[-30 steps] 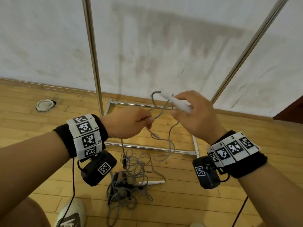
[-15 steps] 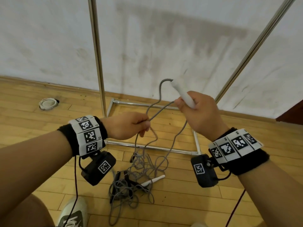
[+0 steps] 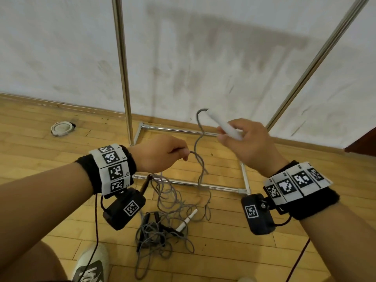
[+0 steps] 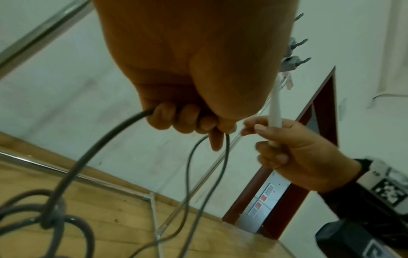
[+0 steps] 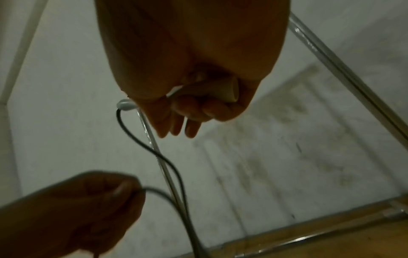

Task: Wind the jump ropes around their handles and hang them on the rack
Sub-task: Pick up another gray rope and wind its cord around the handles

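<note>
My right hand [image 3: 242,137] grips a white jump-rope handle [image 3: 222,125] that points up and to the left. A grey rope [image 3: 198,143] leaves the handle's tip, curls down and runs to my left hand [image 3: 162,154], which pinches it. In the left wrist view the left hand's fingers [image 4: 183,118] curl round the grey rope [image 4: 92,153], with the white handle [image 4: 274,108] just to the right. Below the hands the rope falls into a tangled pile [image 3: 162,226] on the floor, with a second white handle [image 3: 186,219] and dark handles in it.
A chrome rack stands against the white wall, with two uprights [image 3: 121,64] and a rectangular base frame [image 3: 183,183] on the wooden floor. A white round object [image 3: 61,128] lies at the left by the wall. My shoe [image 3: 91,265] is near the pile.
My right hand has lowered the white handle slightly and tilted it flatter. The rope between the hands has gone slack and now hangs in a wavy loop. My left hand stays in place.
</note>
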`<state>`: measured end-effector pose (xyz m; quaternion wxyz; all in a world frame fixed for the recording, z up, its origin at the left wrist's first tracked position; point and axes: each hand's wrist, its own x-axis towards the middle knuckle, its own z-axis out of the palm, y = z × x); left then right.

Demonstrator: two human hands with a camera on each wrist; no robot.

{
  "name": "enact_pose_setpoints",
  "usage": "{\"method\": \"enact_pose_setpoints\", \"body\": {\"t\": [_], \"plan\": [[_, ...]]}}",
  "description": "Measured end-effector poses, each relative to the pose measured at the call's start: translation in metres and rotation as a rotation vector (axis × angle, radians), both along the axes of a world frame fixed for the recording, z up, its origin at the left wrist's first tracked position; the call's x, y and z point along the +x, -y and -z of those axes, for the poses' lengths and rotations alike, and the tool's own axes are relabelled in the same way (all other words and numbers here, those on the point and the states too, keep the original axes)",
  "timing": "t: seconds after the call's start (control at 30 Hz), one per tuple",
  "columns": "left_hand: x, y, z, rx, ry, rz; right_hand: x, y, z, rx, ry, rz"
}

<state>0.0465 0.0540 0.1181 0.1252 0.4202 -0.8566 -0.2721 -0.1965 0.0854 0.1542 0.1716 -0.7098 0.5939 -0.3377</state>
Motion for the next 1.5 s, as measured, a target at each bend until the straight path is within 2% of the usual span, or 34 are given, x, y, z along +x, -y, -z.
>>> {"method": "enact_pose_setpoints", "body": {"t": [0.13,0.23,0.33,0.43,0.53,0.73,0.87,0.93,1.1,1.17,1.27,1.4,1.5], "plan": [[-0.01,-0.004,-0.015,-0.071,-0.149,0.002,0.021,-0.008,0.011,0.126,0.043,-0.126],[-0.008,-0.004,-0.02,-0.014,-0.244,0.003,0.024,-0.007,0.011,0.133,0.089,-0.14],[-0.003,-0.001,-0.014,0.1,-0.261,0.041,0.025,-0.006,0.008,0.069,0.067,-0.101],[0.002,-0.001,0.003,0.225,-0.111,0.069,0.024,-0.003,0.004,-0.01,0.095,-0.035],[0.005,-0.003,0.023,0.246,0.046,0.096,0.014,0.001,-0.004,-0.092,0.2,0.019],[0.007,0.003,0.028,0.217,0.023,-0.002,-0.007,0.008,-0.012,-0.184,0.202,0.088],[0.005,0.004,0.026,0.175,0.048,-0.039,-0.012,0.007,-0.007,-0.168,0.055,0.102],[0.002,0.004,0.019,0.139,0.01,-0.057,-0.007,0.002,-0.004,-0.162,-0.006,0.055],[-0.007,0.0,-0.004,0.111,-0.16,-0.039,0.024,-0.009,0.009,0.084,0.014,-0.097],[-0.008,-0.001,-0.011,0.062,-0.231,-0.034,0.035,-0.011,0.012,0.141,0.056,-0.16],[-0.006,0.0,-0.018,0.019,-0.309,-0.04,0.037,-0.009,0.012,0.159,0.144,-0.144],[0.002,0.0,-0.013,0.017,-0.243,-0.026,0.03,-0.004,0.003,0.085,0.179,-0.08],[0.011,0.003,0.0,0.073,-0.067,0.005,0.023,-0.001,-0.007,0.021,0.239,-0.033]]}}
